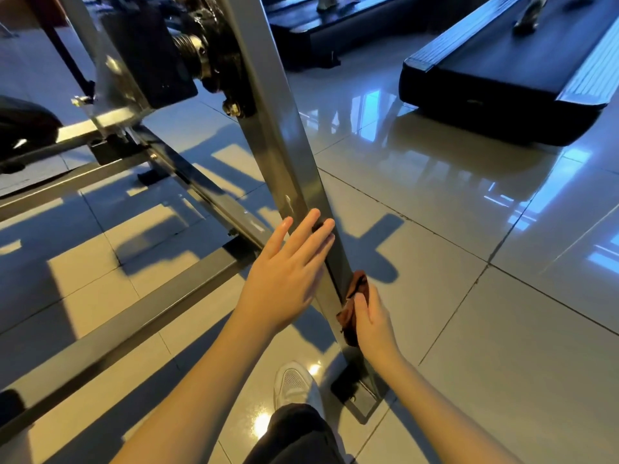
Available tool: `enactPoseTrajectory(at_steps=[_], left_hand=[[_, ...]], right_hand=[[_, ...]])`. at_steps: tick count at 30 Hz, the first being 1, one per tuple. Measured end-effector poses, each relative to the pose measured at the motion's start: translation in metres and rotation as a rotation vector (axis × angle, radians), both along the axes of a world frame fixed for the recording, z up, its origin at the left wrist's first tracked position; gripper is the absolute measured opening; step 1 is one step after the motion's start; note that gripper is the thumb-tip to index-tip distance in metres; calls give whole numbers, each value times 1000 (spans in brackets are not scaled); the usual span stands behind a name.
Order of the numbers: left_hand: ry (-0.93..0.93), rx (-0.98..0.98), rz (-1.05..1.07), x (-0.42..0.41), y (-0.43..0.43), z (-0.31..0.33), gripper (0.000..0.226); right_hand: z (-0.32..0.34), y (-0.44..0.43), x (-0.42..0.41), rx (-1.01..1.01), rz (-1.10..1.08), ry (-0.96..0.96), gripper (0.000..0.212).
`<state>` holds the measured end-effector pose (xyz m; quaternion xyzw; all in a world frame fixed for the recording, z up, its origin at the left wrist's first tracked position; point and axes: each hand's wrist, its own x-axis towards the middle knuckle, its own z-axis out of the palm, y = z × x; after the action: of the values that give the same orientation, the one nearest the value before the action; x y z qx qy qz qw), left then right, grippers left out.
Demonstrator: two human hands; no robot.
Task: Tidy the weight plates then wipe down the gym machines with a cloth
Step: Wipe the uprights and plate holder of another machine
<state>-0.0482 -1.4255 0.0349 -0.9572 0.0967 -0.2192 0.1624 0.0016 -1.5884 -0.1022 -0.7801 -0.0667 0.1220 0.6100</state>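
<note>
At the left, grey frame bars (140, 296) of a gym machine run low across the glossy tiled floor (452, 262). Above them, near the top of the view, dark weight plates (219, 51) sit on a ridged metal sleeve (189, 46), close against the machine's slanted grey post (284, 145). The left hand (288, 272) lies flat on this post, about midway down its visible length, with its fingers (311, 229) straight and slightly spread (nothing is held in it). Just lower on the same post, the right hand (371, 316) grips a brown cloth (351, 309), its fingers curled round the bunched fabric and pressing it against the post's right-hand edge, a little above the bolted foot plate (363, 400). A white shoe (294, 383) stands on the tiles beside that foot plate, with a dark trouser leg (298, 433) below it. Farther right, a black treadmill (502, 82) rests on the floor, well apart from the hands.
</note>
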Motion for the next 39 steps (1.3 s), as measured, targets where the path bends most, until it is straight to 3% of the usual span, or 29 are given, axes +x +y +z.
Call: enactPoseTrajectory(at_steps=[4,7,13,18,20,25,29,32,36,39], left_hand=[[-8,9,-3,-1,-5,-3,49],[-16,0,2,-3,-9,-4,48],[39,51,-60,-10,-14,-22,53],[11,49,-56,-11,-19,-29,54],[28,55,-67,-12,-19,-32,55],[32,53,-79,-13,-16,-34,53],[14,20,-59,-13,-21,-38,53],[40,22,-62,-14,-23,-45,54],[104,36,-86,-16,-24,-56,54],[101,40,-87,-15,-24,-58,55]], right_hand=[[46,25,14,92,60,-137,42],[33,24,4,107,35,-203,51],[-25,-1,-11,64,-98,80,42],[14,22,-1,180,-54,-50,42],[1,16,-9,172,-67,-70,39],[-30,-7,-15,179,-154,160,37],[6,14,-7,280,-131,75,40],[-10,14,-22,233,-166,-4,37],[-55,-6,-36,183,-324,133,32],[-45,4,-33,187,-387,160,31]])
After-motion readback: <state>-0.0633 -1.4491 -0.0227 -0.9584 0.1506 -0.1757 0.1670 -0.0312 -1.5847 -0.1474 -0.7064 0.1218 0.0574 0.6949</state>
